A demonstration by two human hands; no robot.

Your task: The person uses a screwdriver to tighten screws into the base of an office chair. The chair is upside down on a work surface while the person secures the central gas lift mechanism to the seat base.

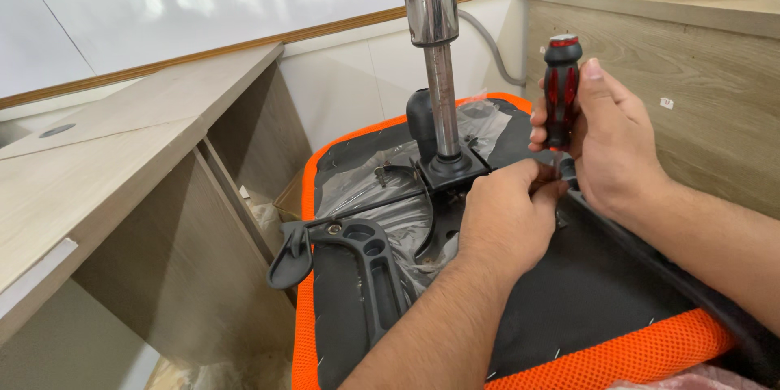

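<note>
- Head view: screwdriver with red-and-black handle, upright, right of frame centre, its lower end down at the underside of an overturned chair seat.
- Right hand: fingers wrapped shut around the screwdriver handle, thumb pressed along its side near the red cap.
- Left hand: curled closed just beside the lower end of the screwdriver, fingertips pinched at the tool's tip; whatever small part they pinch is hidden, cannot tell.
- The two hands touch or nearly touch at the tool's lower end, over the black fabric of the seat underside.
- Seat: black underside with an orange mesh border, staples visible along the edge, filling the lower centre and lower right of the frame.
- Black metal mechanism plate sits at the middle of the seat, just left of the hands; clear plastic wrap is crumpled around it.
- Chrome gas-lift column rises from the plate to the top edge of the frame.
- Black plastic armrest bracket lies on the seat at lower left of centre, with a lever paddle just beyond the orange edge.
- Light wooden desks at left and upper right; white wall behind.
</note>
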